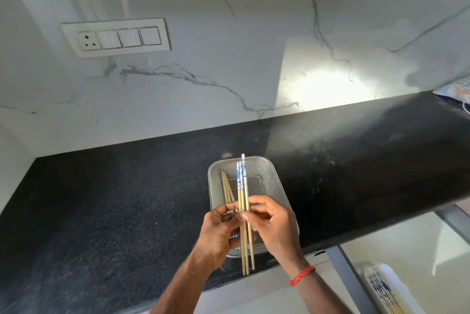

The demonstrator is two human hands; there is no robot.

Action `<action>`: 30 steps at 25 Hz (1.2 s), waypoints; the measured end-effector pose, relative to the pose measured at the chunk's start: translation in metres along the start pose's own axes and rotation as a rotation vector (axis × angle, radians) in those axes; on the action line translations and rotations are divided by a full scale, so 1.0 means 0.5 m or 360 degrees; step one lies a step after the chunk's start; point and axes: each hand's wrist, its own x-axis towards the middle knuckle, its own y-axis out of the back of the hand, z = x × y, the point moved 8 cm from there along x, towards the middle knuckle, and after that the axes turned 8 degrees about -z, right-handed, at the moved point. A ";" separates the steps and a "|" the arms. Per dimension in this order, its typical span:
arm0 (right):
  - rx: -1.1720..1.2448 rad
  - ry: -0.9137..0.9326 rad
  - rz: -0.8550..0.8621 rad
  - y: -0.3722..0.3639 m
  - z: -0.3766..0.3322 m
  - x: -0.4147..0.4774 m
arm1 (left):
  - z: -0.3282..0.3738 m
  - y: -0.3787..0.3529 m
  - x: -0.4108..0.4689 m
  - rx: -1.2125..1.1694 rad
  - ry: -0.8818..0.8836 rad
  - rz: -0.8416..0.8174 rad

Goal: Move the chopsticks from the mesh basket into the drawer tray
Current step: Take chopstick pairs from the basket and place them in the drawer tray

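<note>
A metal mesh basket [269,173] stands on the black counter near its front edge. Above it I hold a small bundle of bamboo chopsticks [243,186] with blue-and-white tops, pointing away from me. My left hand [218,235] grips them from the left and my right hand [274,227] pinches them from the right. A few plain chopsticks [225,187] still lie along the basket's left side. The white drawer tray [389,275] sits in the open drawer at the bottom right, with several chopsticks lying in it.
The black counter [114,199] runs left and right below a white marble wall. A switch plate [117,37] is on the wall at upper left. A patterned cloth [455,91] lies at the far right. The grey drawer rail [348,278] runs below the counter edge.
</note>
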 end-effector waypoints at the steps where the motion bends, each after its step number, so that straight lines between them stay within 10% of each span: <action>1: -0.0001 -0.0013 0.0032 0.012 0.004 -0.008 | -0.005 -0.013 -0.001 -0.0037 0.0008 -0.0020; 30: 0.0304 -0.0574 0.0023 0.470 0.187 -0.307 | -0.294 -0.520 -0.064 0.0558 0.0205 -0.0153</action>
